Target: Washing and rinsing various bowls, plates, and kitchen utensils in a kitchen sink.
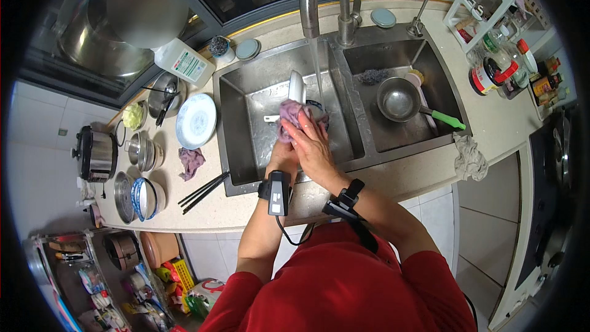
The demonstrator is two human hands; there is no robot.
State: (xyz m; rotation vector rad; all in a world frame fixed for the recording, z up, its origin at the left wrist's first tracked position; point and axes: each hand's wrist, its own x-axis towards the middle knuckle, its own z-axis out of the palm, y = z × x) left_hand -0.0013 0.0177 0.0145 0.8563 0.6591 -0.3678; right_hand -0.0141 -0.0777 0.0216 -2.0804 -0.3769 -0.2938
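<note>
A wet purple cloth [291, 111] is bunched between my two hands over the left basin of the steel sink [233, 106]. My left hand [282, 154] holds it from below, its fingers mostly hidden. Lying across the cloth from the right, my right hand [312, 140] grips it with extended fingers. Water runs from the faucet [309, 4] just beyond my right fingertips. Behind the cloth a white dish [297, 84] stands tilted in the basin. Beside it, a white handle [271, 119] and a dark-rimmed bowl [315, 105] are partly covered.
The right basin holds a metal ladle [398, 99] with a green handle. On the left counter are a patterned plate [196, 120], a second purple cloth [191, 162], black chopsticks [203, 191] and stacked bowls [150, 198]. A grey rag [470, 157] hangs over the right counter edge.
</note>
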